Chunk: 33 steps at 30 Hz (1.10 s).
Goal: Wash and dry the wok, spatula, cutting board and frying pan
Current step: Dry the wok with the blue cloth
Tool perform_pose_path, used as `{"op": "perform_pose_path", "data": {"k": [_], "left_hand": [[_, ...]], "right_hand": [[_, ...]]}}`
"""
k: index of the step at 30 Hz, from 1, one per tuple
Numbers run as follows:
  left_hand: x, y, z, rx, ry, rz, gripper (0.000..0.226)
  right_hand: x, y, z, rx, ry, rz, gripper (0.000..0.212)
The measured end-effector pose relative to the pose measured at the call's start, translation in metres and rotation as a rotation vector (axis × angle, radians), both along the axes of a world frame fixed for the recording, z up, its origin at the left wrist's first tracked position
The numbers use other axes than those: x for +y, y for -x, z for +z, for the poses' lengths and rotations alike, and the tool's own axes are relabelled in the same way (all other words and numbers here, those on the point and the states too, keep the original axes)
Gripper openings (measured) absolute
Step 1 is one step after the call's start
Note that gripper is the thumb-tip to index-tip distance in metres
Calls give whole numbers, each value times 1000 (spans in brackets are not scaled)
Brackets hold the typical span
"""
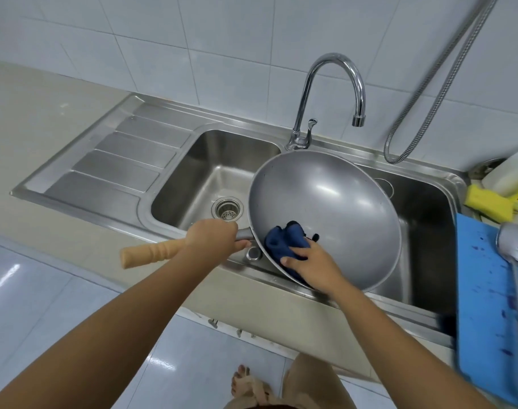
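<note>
A grey metal wok [337,202] is held tilted over the divider of the double sink [198,160]. My left hand [213,236] grips its wooden handle [148,255] near the bowl. My right hand [314,265] presses a dark blue cloth [284,242] against the wok's inner wall near the lower rim, with the fingers curled over the cloth. A blue cutting board [485,290] lies on the counter at the right. On the board rests a metal spatula [514,249] with a long handle. No frying pan is in view.
A chrome faucet [334,93] arches over the sink with no water running. A drainboard [119,154] lies to the left. A yellow sponge [488,200] and a white bottle [514,172] sit at the right back. A metal hose [440,84] hangs on the wall.
</note>
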<state>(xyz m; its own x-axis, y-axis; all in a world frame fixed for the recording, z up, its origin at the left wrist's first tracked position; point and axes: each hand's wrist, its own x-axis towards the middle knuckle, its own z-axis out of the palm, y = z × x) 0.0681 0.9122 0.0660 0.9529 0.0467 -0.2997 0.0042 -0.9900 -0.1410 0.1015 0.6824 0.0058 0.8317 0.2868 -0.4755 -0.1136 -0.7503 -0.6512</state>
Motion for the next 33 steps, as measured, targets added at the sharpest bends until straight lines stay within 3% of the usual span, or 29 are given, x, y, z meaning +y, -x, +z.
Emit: {"op": "perform_pose_path", "data": {"k": [4,9,10,12,14,16,18,21,23,26,29,31,33], "left_hand": [[3,-11,7,2,2,-47,55],[15,-4,-6,11,78,-43,54],[17,1,-12,3,83,-38,54],[18,9,-21,-23,78,-34,53],[18,13,-25,-42,67,-30,52],[17,15,-27,-45,52,-27,54],[15,14,-26,-39,42,-21,55],[14,9,-19,-15,33,-23,54],[14,6,-13,-15,36,-21,54],[13,1,-4,-21,30,-22,53],[7,-7,6,-36,2,-61,52],[4,-12,9,-37,-14,-82,52],[-1,-16,12,-37,-36,-93,53]], "right_hand": [[-44,-20,30,209,55,1,31],[-75,-21,29,179,-114,-161,32],[-75,-23,28,118,-43,-148,33],[-65,-32,23,-99,346,-41,31],[-41,-32,20,-118,571,28,54],[-7,-21,9,-4,591,92,91],[28,-12,-3,1,537,147,102],[56,-15,-2,-9,291,164,84],[41,-22,-9,-9,279,266,74],[-29,-38,-19,-86,630,381,73],[-93,-60,-13,-280,1007,274,69],[-98,-62,-10,-292,1020,240,71],[-73,-50,-18,-202,819,207,74]]}}
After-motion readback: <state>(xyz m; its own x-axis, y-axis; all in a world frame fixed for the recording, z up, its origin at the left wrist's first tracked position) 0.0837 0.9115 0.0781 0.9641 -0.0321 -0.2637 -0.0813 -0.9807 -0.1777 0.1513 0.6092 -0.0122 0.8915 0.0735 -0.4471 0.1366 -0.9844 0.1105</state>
